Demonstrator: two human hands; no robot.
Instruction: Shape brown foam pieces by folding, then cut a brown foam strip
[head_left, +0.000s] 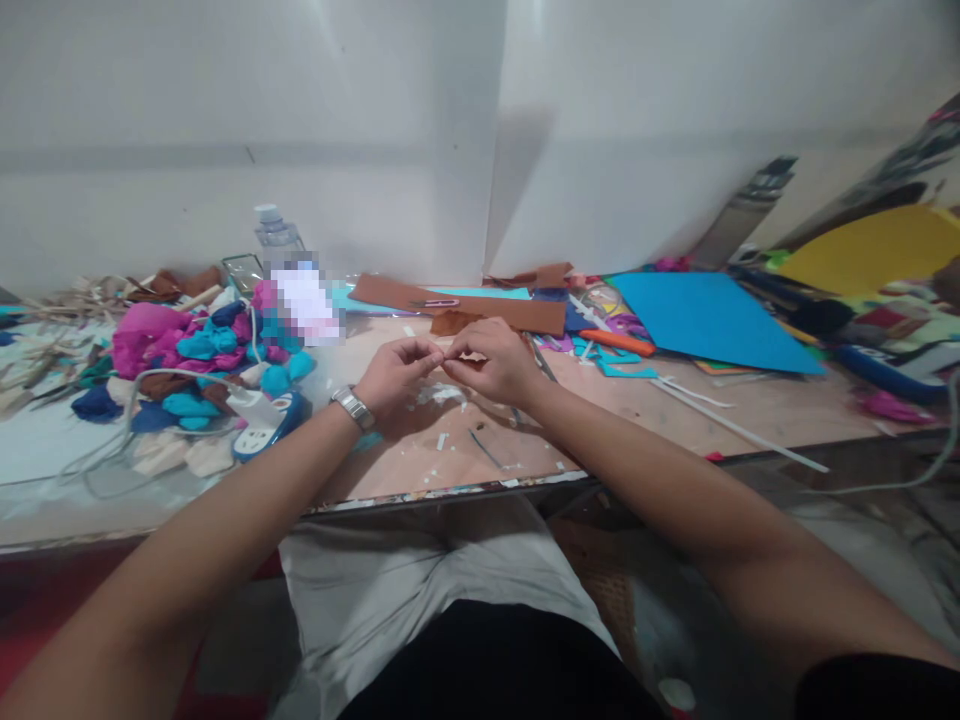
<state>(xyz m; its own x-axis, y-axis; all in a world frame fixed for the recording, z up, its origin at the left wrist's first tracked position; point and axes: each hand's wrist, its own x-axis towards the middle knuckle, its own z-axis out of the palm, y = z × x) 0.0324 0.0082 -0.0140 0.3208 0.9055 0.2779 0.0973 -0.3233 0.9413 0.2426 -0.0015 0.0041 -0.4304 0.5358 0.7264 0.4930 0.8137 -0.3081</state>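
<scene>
My left hand and my right hand meet fingertip to fingertip over the middle of the worktable. Both are pinched closed, and whatever lies between the fingertips is too small or hidden to name. A watch circles my left wrist. Just behind my right hand lies a crumpled brown piece, partly covered by the fingers. Beyond it rests a long brown strip with small thread snips on top. White scraps are scattered on the wood below my hands.
Crumpled pink and blue paper balls crowd the left, beside a power strip with a cable. A water bottle stands against the wall. On the right lie a blue sheet, an orange-handled cutter and a white stick.
</scene>
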